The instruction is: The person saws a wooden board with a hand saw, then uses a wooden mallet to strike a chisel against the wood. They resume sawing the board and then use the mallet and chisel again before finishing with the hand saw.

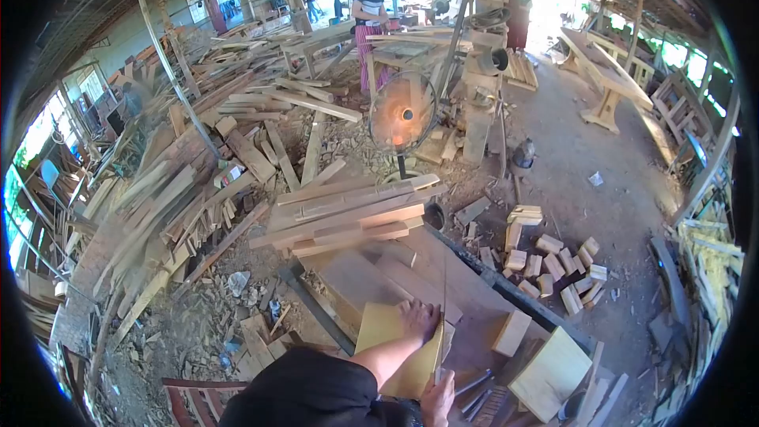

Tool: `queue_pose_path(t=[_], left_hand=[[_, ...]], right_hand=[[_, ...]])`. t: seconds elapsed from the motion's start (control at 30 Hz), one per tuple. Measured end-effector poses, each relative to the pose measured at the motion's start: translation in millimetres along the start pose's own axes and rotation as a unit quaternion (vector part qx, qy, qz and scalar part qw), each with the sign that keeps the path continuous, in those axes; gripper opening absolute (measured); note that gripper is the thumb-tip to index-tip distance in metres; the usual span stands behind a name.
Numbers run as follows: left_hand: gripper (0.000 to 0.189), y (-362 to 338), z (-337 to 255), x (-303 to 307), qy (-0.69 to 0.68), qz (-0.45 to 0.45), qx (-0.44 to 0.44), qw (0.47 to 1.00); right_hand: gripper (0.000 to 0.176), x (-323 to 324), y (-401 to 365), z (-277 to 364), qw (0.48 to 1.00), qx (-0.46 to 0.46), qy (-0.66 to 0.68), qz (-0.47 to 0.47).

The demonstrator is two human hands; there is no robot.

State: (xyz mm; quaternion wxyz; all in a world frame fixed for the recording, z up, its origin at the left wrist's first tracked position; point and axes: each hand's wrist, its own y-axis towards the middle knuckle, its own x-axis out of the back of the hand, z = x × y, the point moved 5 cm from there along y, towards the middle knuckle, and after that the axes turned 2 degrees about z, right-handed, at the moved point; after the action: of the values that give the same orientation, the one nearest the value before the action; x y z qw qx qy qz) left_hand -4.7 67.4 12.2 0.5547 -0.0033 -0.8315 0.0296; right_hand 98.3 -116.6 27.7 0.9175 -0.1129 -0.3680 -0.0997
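Observation:
My left hand (419, 319) lies on a pale yellow board (378, 330) on the workbench, its fingers stretched toward the right edge. Beside those fingers runs a long thin blade (444, 289), seen nearly edge-on. My right hand (437, 398) is closed at the blade's near end, by the board's lower right corner; the part inside the fist is hidden. To the right, a square wood panel (551, 374) leans near a small wood block (512, 333). Several dark slim tools (477, 397) lie between my right hand and that panel.
A stack of planks (356, 217) covers the bench's far end, with a round fan (403, 113) behind it. Cut blocks (557, 265) are heaped on the floor at right. Lumber piles (158, 198) fill the left. A person (371, 24) stands beyond the fan.

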Motion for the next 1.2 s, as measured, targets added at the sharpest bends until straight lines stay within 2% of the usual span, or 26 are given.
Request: queue_pose_path(t=[0.03, 0.1, 0.17, 0.2, 0.27, 0.3, 0.33, 0.4, 0.47, 0.53, 0.63, 0.67, 0.7, 0.73, 0.8, 0.87, 0.9, 0.93, 0.97, 1.0, 1.03, 1.07, 1.1, 1.17, 1.2], left_hand=[[0.041, 1, -1, 0, -0.007, -0.009, -0.007, 1.0], [0.037, -2, 0, -9, 0.023, -0.021, -0.025, 0.999], [0.035, 2, -7, -8, 0.013, -0.066, -0.101, 0.993], [0.035, 8, -7, -6, 0.014, -0.068, -0.095, 0.993], [0.034, 10, -7, -6, 0.004, 0.001, -0.09, 0.996], [0.033, 7, -6, -9, -0.003, 0.038, -0.086, 0.996], [0.031, 5, -7, -5, -0.023, -0.015, -0.105, 0.994], [0.031, 7, -6, -7, -0.02, -0.022, -0.1, 0.995], [0.031, 6, -7, -7, -0.019, -0.03, -0.101, 0.994], [0.032, 5, -7, -8, -0.015, -0.035, -0.089, 0.995], [0.034, 5, -8, -7, -0.027, -0.038, -0.086, 0.995], [0.034, 7, -7, -5, -0.026, -0.039, -0.089, 0.995], [0.034, 7, -8, -5, -0.018, -0.037, -0.087, 0.995], [0.034, 6, -9, -6, -0.013, -0.034, -0.082, 0.996], [0.034, 5, -9, -8, -0.014, -0.038, -0.089, 0.995], [0.036, 7, -2, -25, 0.006, -0.022, -0.079, 0.997], [0.038, 12, 2, -29, 0.035, -0.028, -0.043, 0.998], [0.04, 15, 2, -33, 0.062, -0.019, -0.011, 0.998], [0.042, 16, 2, -37, 0.105, -0.039, -0.019, 0.994], [0.041, 13, 8, -43, 0.087, -0.028, -0.023, 0.996], [0.041, 10, -1, -33, 0.092, 0.024, -0.044, 0.995], [0.041, 9, -6, -25, 0.081, -0.038, -0.051, 0.995], [0.038, 3, -5, -29, 0.082, -0.034, -0.06, 0.994], [0.035, 8, -7, -31, 0.08, -0.037, -0.075, 0.993], [0.033, 9, -8, -25, 0.066, -0.035, -0.079, 0.994]], right_hand=[[0.034, -2, -6, -10, 1.0, -0.004, 0.001, 0.006], [0.053, -6, -29, -31, 0.998, 0.037, 0.047, -0.021], [0.058, 12, -30, -1, 0.998, 0.013, 0.05, -0.028], [0.061, 11, -25, 2, 1.0, 0.01, 0.02, -0.008], [0.066, -5, -22, 2, 0.999, -0.034, -0.003, -0.001], [0.066, -9, -19, 3, 0.999, -0.036, -0.005, 0.006], [0.065, -11, -19, 5, 0.999, -0.038, 0.004, -0.001], [0.059, -9, -11, 10, 0.999, -0.04, -0.011, -0.025], [0.057, -31, -13, -27, 0.999, -0.029, -0.012, -0.024], [0.055, -22, -14, -22, 0.999, -0.018, -0.014, -0.025], [0.053, 6, -39, -2, 0.999, 0.011, 0.038, -0.01], [0.052, 6, -61, -4, 0.976, -0.077, 0.199, -0.048], [0.052, 2, -78, -13, 0.919, -0.164, 0.35, -0.083], [0.052, 2, -81, -19, 0.92, -0.165, 0.347, -0.083], [0.048, 7, -91, -17, 0.968, -0.052, 0.231, -0.085], [0.045, 2, -38, 12, 0.996, -0.018, 0.042, -0.074], [0.053, 8, -12, 26, 0.99, -0.101, 0.1, 0.008], [0.052, 9, -2, 31, 0.991, -0.101, 0.087, -0.007], [0.052, -3, -5, 11, 0.996, -0.086, 0.008, -0.032], [0.049, 3, -9, 8, 0.996, -0.072, 0.016, -0.055], [0.039, 22, -12, 26, 0.997, -0.039, 0.037, -0.048], [0.025, 18, -20, 17, 0.997, -0.069, -0.005, -0.025], [0.023, 32, -39, 30, 0.998, -0.035, -0.009, -0.047], [0.024, 33, -91, 7, 0.995, -0.099, 0.002, -0.006], [0.024, 36, -92, 5, 0.994, -0.105, -0.002, -0.006]])
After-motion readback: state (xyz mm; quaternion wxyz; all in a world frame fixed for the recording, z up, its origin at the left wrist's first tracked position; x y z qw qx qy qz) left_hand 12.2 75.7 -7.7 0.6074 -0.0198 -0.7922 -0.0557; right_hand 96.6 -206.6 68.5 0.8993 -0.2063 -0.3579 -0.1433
